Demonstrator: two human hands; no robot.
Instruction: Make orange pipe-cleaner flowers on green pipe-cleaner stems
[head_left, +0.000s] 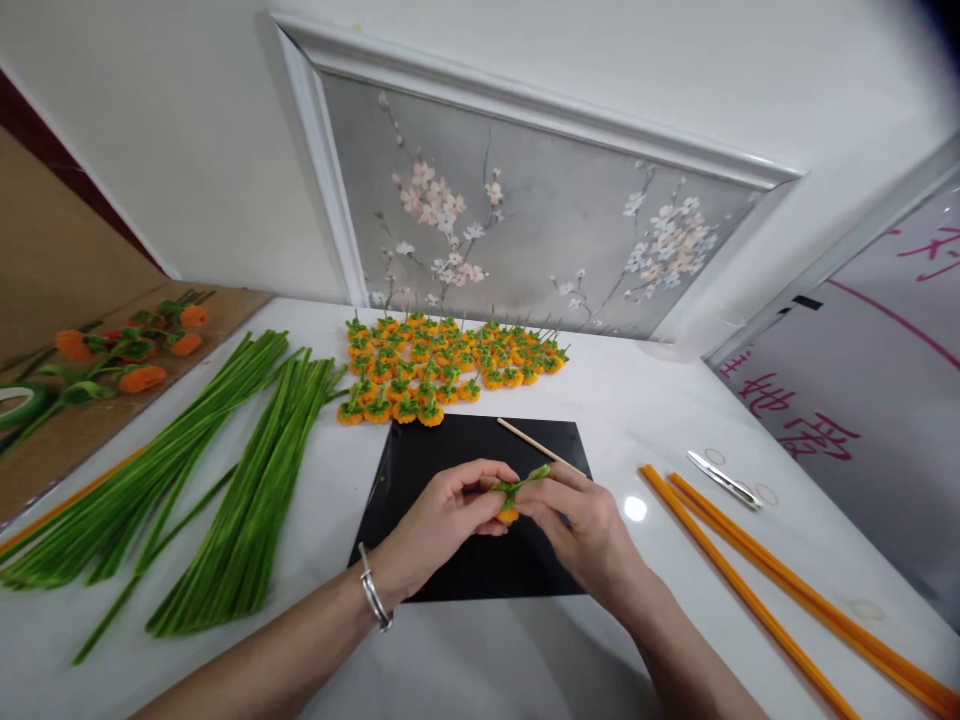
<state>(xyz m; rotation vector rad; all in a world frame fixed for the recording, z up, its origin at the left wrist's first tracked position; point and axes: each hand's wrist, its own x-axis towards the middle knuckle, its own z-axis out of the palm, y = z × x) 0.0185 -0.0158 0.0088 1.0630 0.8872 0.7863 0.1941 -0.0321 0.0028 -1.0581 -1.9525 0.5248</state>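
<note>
Over the black mat (480, 575), both hands meet at a small orange pipe-cleaner flower (508, 515) with green leaves and a short green stem. My left hand (457, 505) pinches the flower from the left, its fingers closed around the orange head. From the other side, my right hand (581, 515) has its thumb and fingers pressed together at the green part (529, 480). The fingertips partly hide the flower. A thin wooden stick (525, 438) lies on the mat, running behind my right hand.
Rows of similar orange flowers (427, 360) stand behind the mat. Green pipe cleaners (251, 500) lie in bundles at left, beside finished flowers (142, 378) and green tape (22, 405). At right are orange pipe cleaners (787, 570) and metal scissors or snips (724, 478).
</note>
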